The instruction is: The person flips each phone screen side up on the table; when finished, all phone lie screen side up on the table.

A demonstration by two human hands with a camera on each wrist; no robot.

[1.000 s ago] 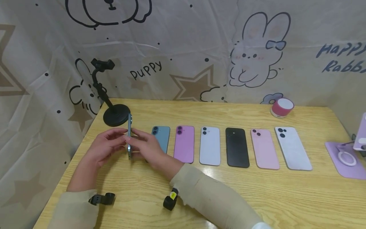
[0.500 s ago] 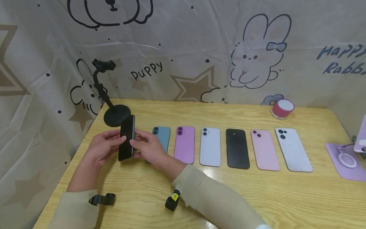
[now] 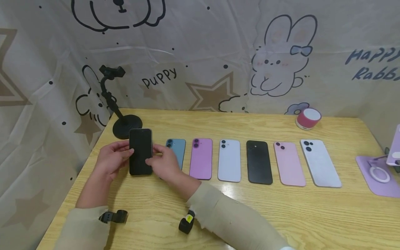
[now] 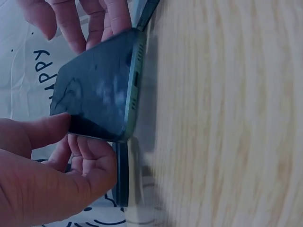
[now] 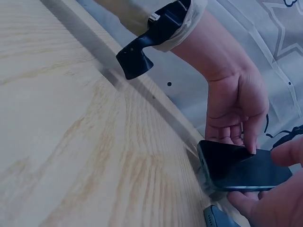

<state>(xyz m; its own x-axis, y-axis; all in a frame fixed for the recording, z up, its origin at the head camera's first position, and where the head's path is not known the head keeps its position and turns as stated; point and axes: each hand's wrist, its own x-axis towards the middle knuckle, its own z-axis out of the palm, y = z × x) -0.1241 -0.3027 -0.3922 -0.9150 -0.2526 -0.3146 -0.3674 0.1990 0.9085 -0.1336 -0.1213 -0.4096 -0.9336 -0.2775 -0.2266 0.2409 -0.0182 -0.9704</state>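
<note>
A slim smartphone with a dark glass screen and a greenish metal frame (image 3: 140, 152) is off the row and between both hands, upright, its unlit screen toward the person. The bare left hand (image 3: 113, 158) pinches one long side, thumb at the front edge and fingers curled behind; the bare right hand (image 3: 165, 161) pinches the opposite side likewise. Whether its lower edge touches the pale wood-grain counter (image 3: 153, 215) I cannot tell.

The pickup, then, looks done, and the handling seems midway: this phone is not yet set down or released. Six others lie back up, side by side: a teal-blue phone (image 3: 178, 149), a purple phone (image 3: 201, 161), a white phone (image 3: 229, 165), a matte black phone (image 3: 259, 163), a pale pink phone (image 3: 289, 165) and a larger silvery-white phone (image 3: 322, 168). Neither hand grips any of these. Behind, the round-based black stand (image 3: 122, 127) carries no phone.
</note>
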